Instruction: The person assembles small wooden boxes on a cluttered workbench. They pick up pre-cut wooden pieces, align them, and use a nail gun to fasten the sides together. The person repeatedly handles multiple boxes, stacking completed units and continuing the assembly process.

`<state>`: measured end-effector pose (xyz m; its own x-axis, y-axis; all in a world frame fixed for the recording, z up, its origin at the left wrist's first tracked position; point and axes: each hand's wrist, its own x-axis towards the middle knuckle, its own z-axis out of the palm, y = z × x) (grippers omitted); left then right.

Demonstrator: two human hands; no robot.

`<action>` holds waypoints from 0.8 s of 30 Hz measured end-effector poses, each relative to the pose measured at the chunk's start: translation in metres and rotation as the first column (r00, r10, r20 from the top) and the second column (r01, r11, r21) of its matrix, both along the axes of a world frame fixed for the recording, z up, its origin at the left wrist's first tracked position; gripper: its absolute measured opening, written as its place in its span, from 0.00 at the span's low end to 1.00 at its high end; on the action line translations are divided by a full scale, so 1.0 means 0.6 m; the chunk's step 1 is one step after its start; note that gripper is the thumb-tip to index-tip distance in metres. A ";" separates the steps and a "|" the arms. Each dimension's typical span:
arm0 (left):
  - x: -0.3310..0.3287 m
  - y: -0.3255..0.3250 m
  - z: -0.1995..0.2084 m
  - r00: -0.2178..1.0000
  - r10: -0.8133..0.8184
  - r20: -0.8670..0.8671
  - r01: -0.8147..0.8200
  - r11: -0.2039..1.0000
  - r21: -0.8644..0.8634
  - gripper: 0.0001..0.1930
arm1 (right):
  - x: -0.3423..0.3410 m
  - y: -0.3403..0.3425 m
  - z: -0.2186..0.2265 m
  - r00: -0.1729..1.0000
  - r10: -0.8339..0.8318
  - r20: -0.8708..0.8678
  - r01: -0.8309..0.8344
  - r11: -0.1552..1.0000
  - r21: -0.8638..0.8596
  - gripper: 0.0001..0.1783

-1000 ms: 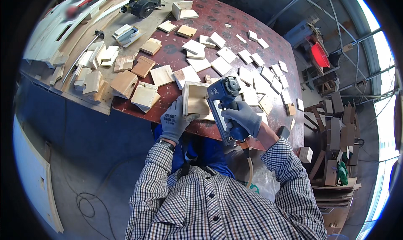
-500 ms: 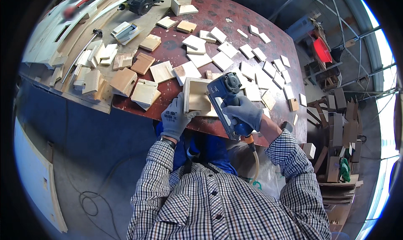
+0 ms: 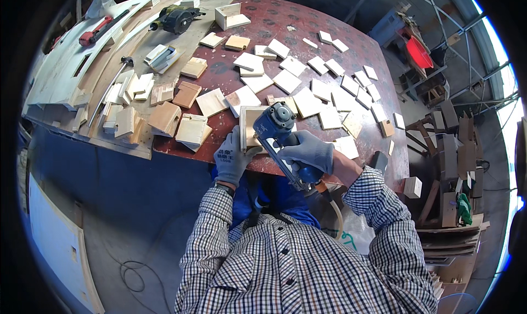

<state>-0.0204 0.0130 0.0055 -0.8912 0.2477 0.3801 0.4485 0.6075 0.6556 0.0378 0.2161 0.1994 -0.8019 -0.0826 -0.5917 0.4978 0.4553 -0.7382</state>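
Note:
My right hand (image 3: pixel 308 152), in a grey glove, is closed round the grip of a blue air nail gun (image 3: pixel 275 124). An air hose (image 3: pixel 336 215) runs from the handle's lower end toward me. The gun's head is over a small open wooden box (image 3: pixel 246 125) at the table's near edge and hides most of its inside. My left hand (image 3: pixel 231 156), gloved too, grips the box by its near left corner, thumb along the near side. Whether the gun's nose touches the wood cannot be seen.
Many loose wooden pieces (image 3: pixel 287 81) cover the dark red table (image 3: pixel 263 12). Stacked wooden blocks (image 3: pixel 193 128) lie left of the box. A hammer (image 3: pixel 112 86), a circular saw (image 3: pixel 178 20) and a red-handled tool (image 3: pixel 96 35) lie farther left. A dark block (image 3: pixel 379 161) is at the near right.
The nail gun has moved left with my right hand, from the box's right side to over its inside. My left hand keeps its hold. The whole view has shifted slightly.

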 end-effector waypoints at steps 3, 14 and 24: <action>0.000 0.003 0.004 1.000 -0.004 -0.006 0.004 1.000 0.011 0.47 | 0.002 -0.004 0.007 1.000 0.023 0.007 -0.023 1.000 0.021 0.18; 0.011 -0.004 0.006 1.000 0.003 -0.012 -0.003 1.000 -0.025 0.48 | 0.001 0.006 -0.015 0.996 0.064 0.069 -0.064 0.998 0.007 0.21; 0.005 0.006 0.016 1.000 -0.015 0.004 0.015 0.999 -0.051 0.46 | 0.048 -0.002 -0.012 0.992 -0.121 -0.039 0.114 0.983 -0.146 0.22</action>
